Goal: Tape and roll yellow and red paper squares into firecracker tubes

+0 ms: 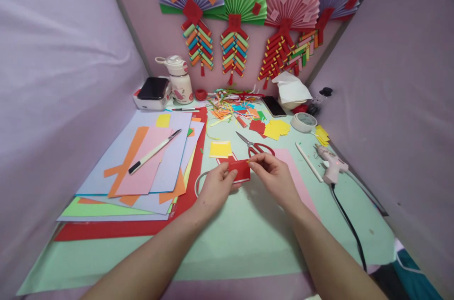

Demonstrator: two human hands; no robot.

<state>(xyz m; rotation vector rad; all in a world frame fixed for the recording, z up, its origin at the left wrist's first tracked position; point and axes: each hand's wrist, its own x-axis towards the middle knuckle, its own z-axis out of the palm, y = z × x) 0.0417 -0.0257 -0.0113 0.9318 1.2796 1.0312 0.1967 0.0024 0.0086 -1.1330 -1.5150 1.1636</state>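
My left hand (217,186) and my right hand (273,177) together pinch a small red paper rectangle (240,169) just above the pale green table cover (241,234). The left fingers grip its left edge, the right fingers grip its upper right corner. Red-handled scissors (256,147) lie just behind the paper. A yellow paper square (220,149) rests to the left of the scissors. A pink sheet (294,172) lies partly under my right hand.
A stack of coloured paper sheets (149,167) with a black-and-white craft knife (153,152) fills the left. A glue gun (331,165) with a black cord, a white glue stick (309,162), a tape roll (303,121), a phone (274,106), paper scraps (234,108) and a bottle (180,80) lie behind.
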